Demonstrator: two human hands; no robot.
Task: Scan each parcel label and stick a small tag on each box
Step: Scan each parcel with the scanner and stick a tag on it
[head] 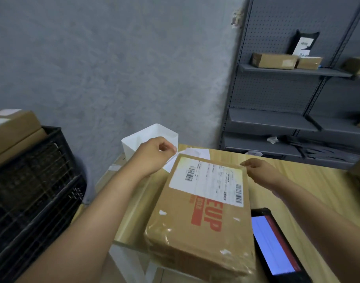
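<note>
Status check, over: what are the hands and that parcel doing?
Left hand pinching small white tag above parcel. Right hand at its far corner. Nothing blocking.

Taped brown parcel flat on table, white label up

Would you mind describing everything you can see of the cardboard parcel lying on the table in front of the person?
The cardboard parcel is a flat brown box wrapped in glossy clear tape, lying flat on the wooden table, its near end over the table's edge. A white shipping label with barcodes covers its far end; red print partly reading "UP" sits below it. The right hand rests at its far right corner. The left hand hovers by the far left corner, pinching something small and white. A handheld scanner lies beside its right edge.
</note>
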